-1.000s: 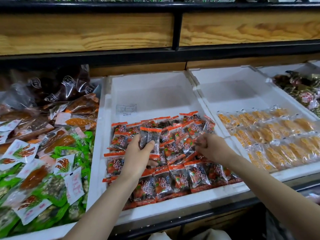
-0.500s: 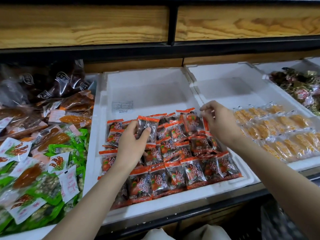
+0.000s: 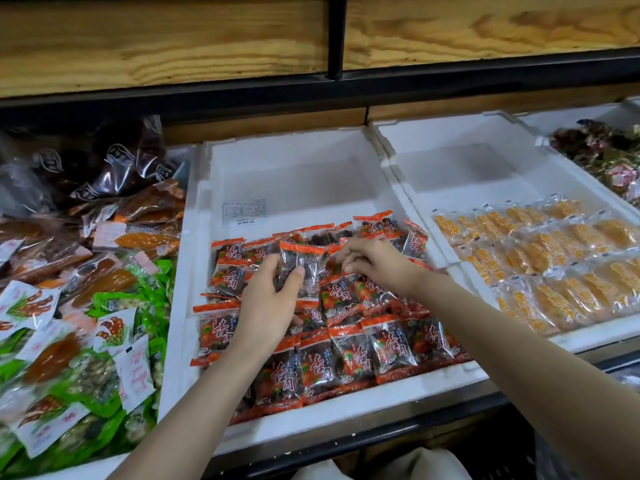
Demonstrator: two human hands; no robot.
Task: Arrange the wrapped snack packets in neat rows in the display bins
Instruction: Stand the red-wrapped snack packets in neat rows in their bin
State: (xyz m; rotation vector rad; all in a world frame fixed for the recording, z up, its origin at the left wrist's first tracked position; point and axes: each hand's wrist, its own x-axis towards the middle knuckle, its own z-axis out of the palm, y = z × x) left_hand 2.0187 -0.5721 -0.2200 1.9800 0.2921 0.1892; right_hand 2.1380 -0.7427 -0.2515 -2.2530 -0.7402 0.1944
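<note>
A white foam bin (image 3: 298, 174) in the middle holds several orange-and-dark snack packets (image 3: 349, 351) in rough rows across its front half. My left hand (image 3: 268, 299) grips a small stack of these packets (image 3: 303, 268), held upright above the pile. My right hand (image 3: 375, 263) reaches down just right of that stack, its curled fingers pinching at a packet in the middle rows. Which packet it holds is hidden under the fingers.
A second white bin (image 3: 467, 161) on the right holds yellow packets (image 3: 561, 258) in rows. At the left lies a heap of green, white and brown packets (image 3: 86, 306). Wrapped sweets (image 3: 609, 157) fill the far right bin. A wooden shelf front (image 3: 173, 39) hangs overhead.
My right hand moved left and down from the back right corner of the packets to the middle rows. The left hand kept its stack and stayed roughly in place.
</note>
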